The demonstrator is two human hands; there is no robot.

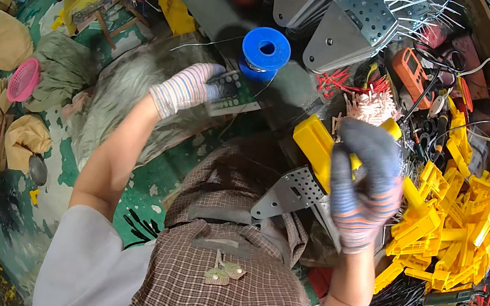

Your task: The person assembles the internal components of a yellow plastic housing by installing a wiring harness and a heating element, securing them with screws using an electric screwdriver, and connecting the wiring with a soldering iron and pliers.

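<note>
gloves cover both hands. the left hand point(188, 87), in a pale striped glove at centre left of the frame, is closed on the edge of a small green circuit board point(233, 95) and pins it against the dark work surface point(208, 9), just below a blue spool point(265, 50) of thin wire. the right hand point(365, 184), in a grey glove at centre right, is wrapped tight round a yellow plastic tool point(317, 147) whose blocky body sticks out toward the upper left of the fist. what the tool's tip touches i cannot tell.

doing this well, to my judgement, means keeping the board flat and steady under the left fingers, with the thin wire kept off the board's face, and bringing the tool in slowly so the perforated metal plate point(292, 193) lying at the person's chest does not snag the glove.

packages and marks: a heap of yellow plastic parts point(459, 220) fills the right of the frame, with an orange handheld meter point(411, 72) above it at upper right and a fan of grey perforated metal plates point(342, 13) along the top. brown paper bags point(0, 38) sit crumpled at far left beside a pink mesh basket point(23, 79). a small pale tag point(224, 272) is pinned to the checked apron at bottom centre; its marks are too small to read.
</note>
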